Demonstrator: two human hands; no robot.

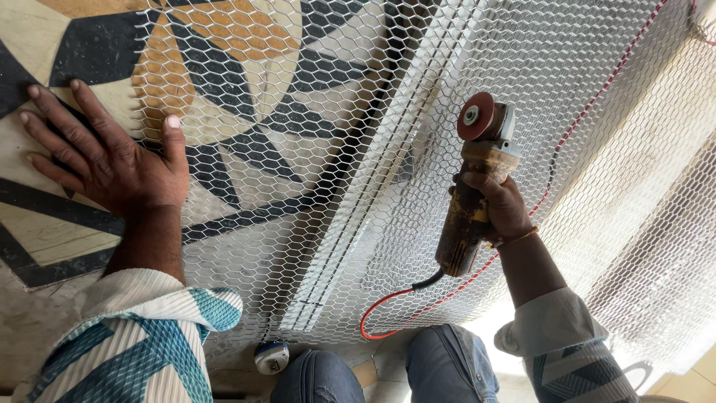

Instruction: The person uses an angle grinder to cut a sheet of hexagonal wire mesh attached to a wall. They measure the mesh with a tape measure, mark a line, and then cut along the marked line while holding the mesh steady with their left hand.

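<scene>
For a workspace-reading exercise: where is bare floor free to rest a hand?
Bare patterned tile floor lies left of the hexagonal wire mesh sheet, around the flat left hand. Mesh covers the rest, crowded by the right hand gripping a yellow angle grinder.

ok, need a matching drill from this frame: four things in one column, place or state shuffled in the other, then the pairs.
1. left hand
2. right hand
3. red cable
4. tape measure

A. on the floor by the knees
B. flat on the patterned floor at the wire mesh edge
C. lies over the mesh
D. gripping the angle grinder

Pairs: 1-B, 2-D, 3-C, 4-A
</scene>
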